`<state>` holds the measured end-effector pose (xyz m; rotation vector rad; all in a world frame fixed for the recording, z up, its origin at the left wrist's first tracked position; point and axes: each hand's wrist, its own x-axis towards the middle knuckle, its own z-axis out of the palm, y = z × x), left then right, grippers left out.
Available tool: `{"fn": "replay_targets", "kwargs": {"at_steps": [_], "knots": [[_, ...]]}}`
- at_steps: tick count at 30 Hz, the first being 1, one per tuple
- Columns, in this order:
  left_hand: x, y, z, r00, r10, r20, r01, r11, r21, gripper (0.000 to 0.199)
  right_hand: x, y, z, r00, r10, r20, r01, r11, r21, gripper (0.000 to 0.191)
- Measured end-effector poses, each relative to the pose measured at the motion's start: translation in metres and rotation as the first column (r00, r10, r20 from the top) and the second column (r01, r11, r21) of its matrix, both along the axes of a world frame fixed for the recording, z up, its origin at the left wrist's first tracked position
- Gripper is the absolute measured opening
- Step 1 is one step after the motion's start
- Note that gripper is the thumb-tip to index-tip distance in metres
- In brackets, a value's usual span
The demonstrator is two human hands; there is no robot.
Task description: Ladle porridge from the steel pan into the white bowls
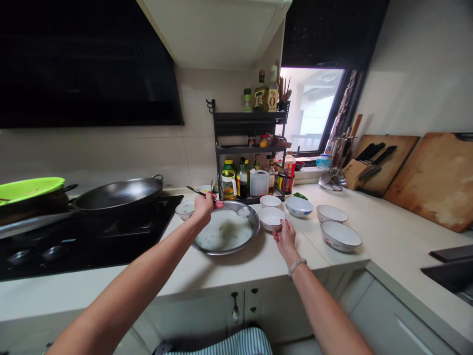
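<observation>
My left hand (pixel 206 206) is closed round the handle of a ladle (pixel 243 212), whose bowl is over the right part of a wide metal basin (pixel 254 227). Whitish liquid (pixel 221 231) with small bits fills much of the basin. With its fingers on the rim, my right hand (pixel 286 235) grips a white bowl (pixel 271 217) just right of the basin. Behind that one is another white bowl (pixel 270 201), and a blue-patterned bowl (pixel 299 207) is beside them. A small bowl (pixel 185 210) with something in it sits left of the basin.
Two more bowls (pixel 340 236) stand to the right. A black rack (pixel 251 117) with bottles is behind the basin. On the left are a gas hob (pixel 121 241) and a wok (pixel 121 195). A knife block (pixel 356 173) and cutting boards (pixel 432 182) lean at the far right.
</observation>
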<state>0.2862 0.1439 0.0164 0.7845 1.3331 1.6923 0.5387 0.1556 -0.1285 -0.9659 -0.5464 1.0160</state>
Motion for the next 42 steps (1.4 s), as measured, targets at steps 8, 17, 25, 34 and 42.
{"fn": "replay_targets", "kwargs": {"at_steps": [8, 17, 25, 34, 42], "knots": [[0.016, 0.015, 0.003, 1.000, -0.028, 0.000, 0.028, 1.000, -0.004, 0.024, 0.000, -0.002, 0.001, 1.000, 0.012, -0.023, -0.012, 1.000, 0.006, 0.034], [0.041, 0.024, 0.008, 0.995, -0.078, -0.057, 0.078, 0.997, -0.001, 0.026, -0.001, -0.005, 0.003, 1.000, 0.016, -0.020, -0.015, 0.999, 0.046, 0.032], [0.069, 0.031, -0.009, 0.980, -0.124, -0.153, 0.136, 0.988, 0.070, 0.021, -0.001, -0.004, 0.000, 0.999, 0.021, -0.025, -0.019, 0.997, 0.068, 0.037], [0.087, 0.020, -0.032, 0.898, -0.234, -0.372, 0.323, 0.926, 0.197, 0.019, -0.002, -0.003, 0.000, 1.000, 0.009, -0.026, -0.007, 0.998, 0.067, 0.038], [0.087, -0.001, -0.043, 0.664, -0.256, -0.703, 0.607, 0.734, 0.306, 0.017, -0.001, -0.002, -0.002, 1.000, -0.001, -0.020, 0.002, 0.998, 0.065, 0.036]]}}
